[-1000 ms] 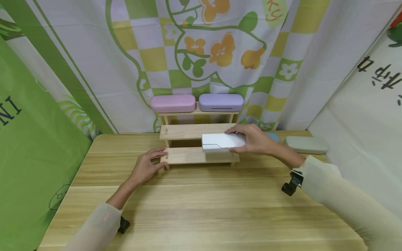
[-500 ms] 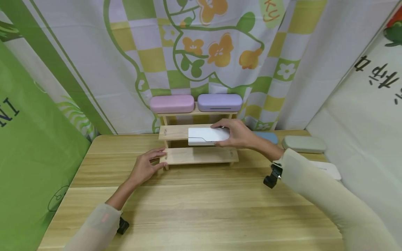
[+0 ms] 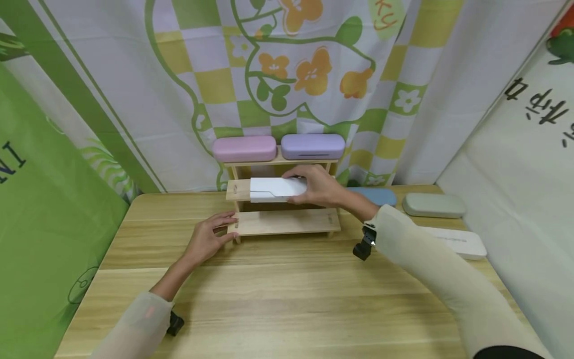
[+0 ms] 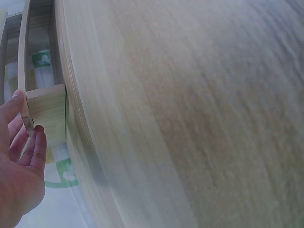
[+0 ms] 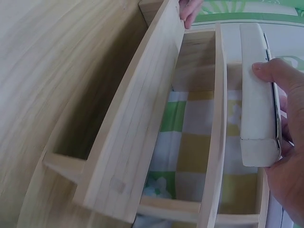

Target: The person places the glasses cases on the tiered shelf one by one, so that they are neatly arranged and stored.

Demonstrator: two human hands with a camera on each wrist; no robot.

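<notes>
1. Pinching the left end of the lowest shelf, the left hand [image 3: 211, 238] lies left of centre in the head view, its grip narrow. The left wrist view adds its palm side, with fingertips on two sides of the board, and a close look at a wooden support under it.
2. One wooden rack [image 3: 287, 222] stands mid-frame on the table [image 3: 269, 309], with three shelves counted. The right wrist view looks down between its boards to the checked curtain behind.
3. Two cases sit side by side on the top shelf: one pink case [image 3: 244, 148] at left, one purple case [image 3: 313, 146] at right.
4. One white box [image 3: 271, 188] is just below them, over the middle shelf, left of its middle; whether it touches the board I cannot tell.
5. The right hand [image 3: 318, 187] holds this box by its right end, thumb and fingers closed on it. The right wrist view, with the box at its right, shows the thumb pressed on one long face and a dark seam along an edge.
6. Three more items lie on the table at right, counted in the head view: one blue case [image 3: 374, 196], partly behind the right arm, one pale green case [image 3: 434, 205], and one white case [image 3: 455, 241] with lettering, partly hidden by the sleeve.
</notes>
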